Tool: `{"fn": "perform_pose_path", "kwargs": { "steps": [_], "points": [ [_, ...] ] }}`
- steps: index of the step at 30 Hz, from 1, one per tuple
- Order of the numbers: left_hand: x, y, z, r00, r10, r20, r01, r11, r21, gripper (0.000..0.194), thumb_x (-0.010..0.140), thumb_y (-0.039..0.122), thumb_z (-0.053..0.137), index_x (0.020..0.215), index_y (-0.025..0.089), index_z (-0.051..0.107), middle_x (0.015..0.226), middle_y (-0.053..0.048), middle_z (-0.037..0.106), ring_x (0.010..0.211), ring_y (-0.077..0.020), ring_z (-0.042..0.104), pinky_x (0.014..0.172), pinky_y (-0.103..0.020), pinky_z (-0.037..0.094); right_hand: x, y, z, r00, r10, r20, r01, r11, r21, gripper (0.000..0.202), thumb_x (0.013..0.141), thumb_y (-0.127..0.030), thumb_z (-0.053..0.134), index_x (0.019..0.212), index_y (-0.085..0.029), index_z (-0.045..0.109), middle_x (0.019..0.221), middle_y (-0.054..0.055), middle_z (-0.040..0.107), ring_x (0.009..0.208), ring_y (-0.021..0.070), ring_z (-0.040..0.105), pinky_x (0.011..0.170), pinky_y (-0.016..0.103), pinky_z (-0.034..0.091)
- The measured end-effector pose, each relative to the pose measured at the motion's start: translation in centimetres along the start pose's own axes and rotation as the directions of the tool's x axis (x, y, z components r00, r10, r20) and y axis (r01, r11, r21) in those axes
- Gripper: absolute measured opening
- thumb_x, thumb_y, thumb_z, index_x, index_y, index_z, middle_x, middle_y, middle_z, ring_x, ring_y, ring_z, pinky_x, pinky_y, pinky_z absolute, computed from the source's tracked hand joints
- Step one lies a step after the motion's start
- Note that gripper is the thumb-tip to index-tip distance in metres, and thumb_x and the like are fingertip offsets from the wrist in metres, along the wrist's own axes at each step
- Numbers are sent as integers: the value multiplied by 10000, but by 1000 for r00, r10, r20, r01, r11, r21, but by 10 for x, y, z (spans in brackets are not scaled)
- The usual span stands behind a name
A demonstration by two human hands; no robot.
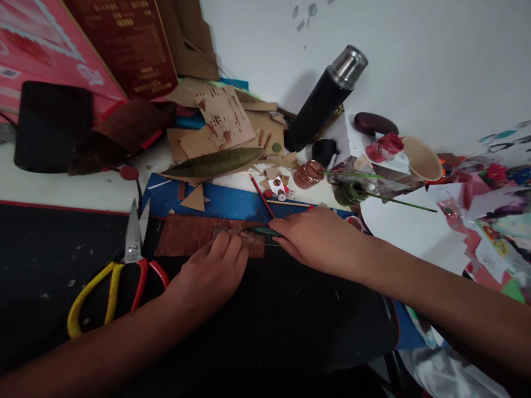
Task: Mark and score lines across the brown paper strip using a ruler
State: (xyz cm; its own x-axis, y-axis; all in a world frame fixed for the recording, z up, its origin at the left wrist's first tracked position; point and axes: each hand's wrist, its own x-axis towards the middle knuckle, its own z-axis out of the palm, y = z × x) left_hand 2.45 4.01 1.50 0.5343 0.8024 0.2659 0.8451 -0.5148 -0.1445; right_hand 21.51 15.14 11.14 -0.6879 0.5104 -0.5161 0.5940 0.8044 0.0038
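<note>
A brown-painted cardboard strip [182,236] lies flat on the black mat. My left hand [215,268] is closed, its curled fingers pressed on the strip's lower edge. In a pinch, my right hand [315,237] holds a slim dark green tool [264,231], whose kind I cannot make out. The tool's narrow end points left, over the right part of the strip beside my left fingertips. Around that end the surface looks pale and rough. Large scissors [133,251] with yellow and red handles lie partly open to the left of my left hand.
Behind the strip are a red stick [262,197], cardboard scraps [194,199] and a long green leaf-shaped piece [215,165]. Brown [308,174] and green [348,193] paint jars hold brushes. A black flask [321,105] leans by the wall. White paper [394,221] lies right.
</note>
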Motion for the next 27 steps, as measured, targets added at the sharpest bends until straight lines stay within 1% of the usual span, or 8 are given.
{"fn": "perform_pose_path", "kwargs": {
  "steps": [5, 8, 14, 19, 22, 27],
  "points": [
    [-1, 0, -1, 1000, 1, -4, -1, 1000, 14, 287, 884, 24, 529, 1036, 85, 763, 920, -124, 726, 870, -270, 701, 600, -302, 579, 1, -1, 0, 1000, -4, 5, 4, 1000, -5, 191, 1045, -265, 527, 1121, -192, 686, 952, 75, 798, 782, 251, 734, 586, 319, 363],
    [-1, 0, -1, 1000, -2, 4, 2, 1000, 13, 287, 885, 26, 529, 1041, 85, 763, 920, -122, 726, 864, -269, 698, 593, -304, 576, 0, -1, -2, 1000, -3, 9, 3, 1000, -3, 186, 1046, -266, 532, 1127, -193, 684, 943, 74, 798, 779, 242, 731, 601, 315, 375],
    [-2, 0, 1, 1000, -5, 21, 6, 1000, -13, 266, 863, 23, 544, 1005, 95, 757, 952, -132, 717, 880, -276, 675, 601, -307, 574, -1, -2, -5, 1000, 16, 16, -16, 1000, 15, 195, 1051, -281, 526, 1139, -200, 680, 977, 71, 799, 781, 245, 733, 603, 321, 386],
    [-2, 1, 2, 1000, -6, 22, 6, 1000, -20, 280, 866, 31, 553, 1048, 90, 757, 984, -150, 717, 915, -280, 667, 619, -306, 576, 2, -3, -5, 999, 18, 32, -18, 1000, 15, 201, 1050, -277, 526, 1139, -196, 686, 967, 75, 799, 802, 265, 741, 590, 327, 381],
    [-1, 1, 1, 1000, -4, 14, 4, 1000, -19, 283, 867, 29, 544, 1042, 86, 758, 974, -155, 721, 901, -282, 674, 611, -306, 576, 4, -3, -4, 999, 17, 27, -18, 1000, 15, 191, 1049, -267, 530, 1133, -198, 687, 962, 78, 799, 800, 255, 738, 606, 322, 392],
    [-1, 0, 1, 1000, -2, 15, 2, 1000, -23, 286, 860, 23, 539, 1025, 87, 764, 981, -152, 737, 896, -284, 689, 628, -312, 592, 4, -3, -3, 1000, 13, 25, -13, 1000, 10, 184, 1038, -260, 548, 1131, -196, 694, 955, 78, 800, 787, 253, 733, 583, 320, 366]
  ]
}}
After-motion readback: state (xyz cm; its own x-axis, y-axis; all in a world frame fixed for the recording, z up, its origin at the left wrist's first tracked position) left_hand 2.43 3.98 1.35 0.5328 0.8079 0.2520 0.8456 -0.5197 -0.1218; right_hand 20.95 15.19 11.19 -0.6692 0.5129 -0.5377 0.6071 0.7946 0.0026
